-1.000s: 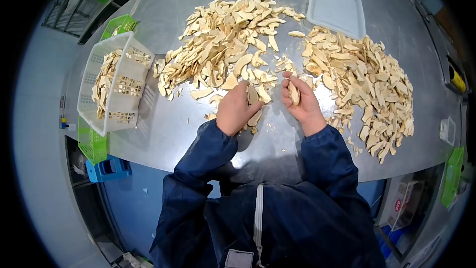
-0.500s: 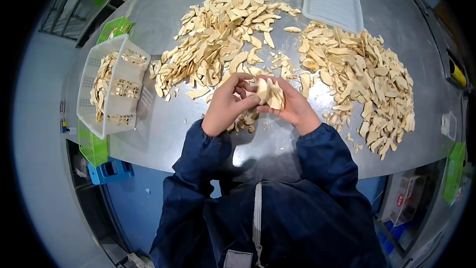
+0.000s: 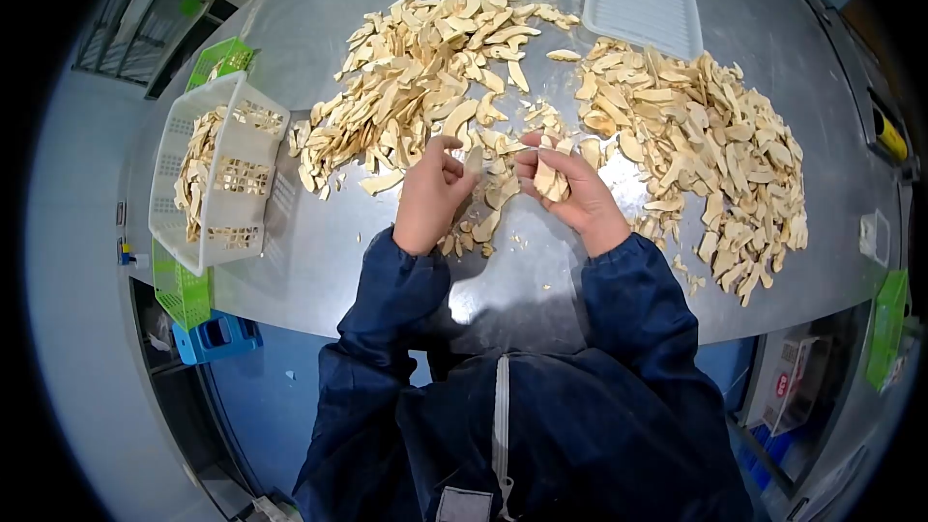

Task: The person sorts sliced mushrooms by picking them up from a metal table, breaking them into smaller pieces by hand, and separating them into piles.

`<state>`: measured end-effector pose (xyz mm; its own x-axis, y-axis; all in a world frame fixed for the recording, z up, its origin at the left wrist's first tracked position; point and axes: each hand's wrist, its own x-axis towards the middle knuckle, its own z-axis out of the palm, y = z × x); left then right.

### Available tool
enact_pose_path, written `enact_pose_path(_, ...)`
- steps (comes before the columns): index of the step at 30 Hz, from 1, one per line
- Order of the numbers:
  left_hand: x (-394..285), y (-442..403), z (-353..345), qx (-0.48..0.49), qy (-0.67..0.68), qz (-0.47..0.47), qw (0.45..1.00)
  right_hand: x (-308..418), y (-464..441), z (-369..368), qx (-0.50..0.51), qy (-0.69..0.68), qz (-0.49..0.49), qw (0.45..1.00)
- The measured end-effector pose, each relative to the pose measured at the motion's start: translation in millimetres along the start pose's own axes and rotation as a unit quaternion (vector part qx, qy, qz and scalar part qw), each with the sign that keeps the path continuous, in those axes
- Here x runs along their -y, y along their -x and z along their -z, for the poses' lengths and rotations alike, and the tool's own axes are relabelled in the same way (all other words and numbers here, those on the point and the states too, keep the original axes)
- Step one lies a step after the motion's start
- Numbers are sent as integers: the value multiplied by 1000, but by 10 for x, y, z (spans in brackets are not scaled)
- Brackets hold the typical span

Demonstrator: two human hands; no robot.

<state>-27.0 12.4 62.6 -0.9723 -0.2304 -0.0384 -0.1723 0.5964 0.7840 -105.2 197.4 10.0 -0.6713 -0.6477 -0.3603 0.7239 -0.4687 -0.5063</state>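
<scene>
My left hand (image 3: pixel 432 195) is closed, with a thin pale slice (image 3: pixel 474 160), like dried mushroom, pinched between thumb and fingers. To its right, my right hand (image 3: pixel 584 201) curls round a few slices (image 3: pixel 550 182) lying in its palm and fingers. The two hands are apart, both just over the near edge of the slices. Between and below them lies a small heap of slices and broken bits (image 3: pixel 474 235). A large pile of pale slices (image 3: pixel 416 77) spreads beyond my left hand, and another pile (image 3: pixel 710 140) lies to the right.
On the metal table (image 3: pixel 319 275), a white perforated basket (image 3: pixel 246 174) holding slices stands at the left, beside green baskets (image 3: pixel 182 292). A white ribbed tray (image 3: pixel 641 2) lies at the back right. Below the table's left edge is a blue stool (image 3: pixel 217 336).
My hands have moved apart from each other. The left has drawn slightly left with one slice; the right has turned its palm upward, keeping several slices.
</scene>
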Motion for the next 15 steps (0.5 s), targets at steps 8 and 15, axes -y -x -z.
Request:
enact_pose_path(8,-48,49,36,27,-93,-76,992,-20,-93,228,157,-173,19,972)
enact_pose_path(15,150,98,-158,81,-92,-36,992,25,-17,73,47,-100,33,993)
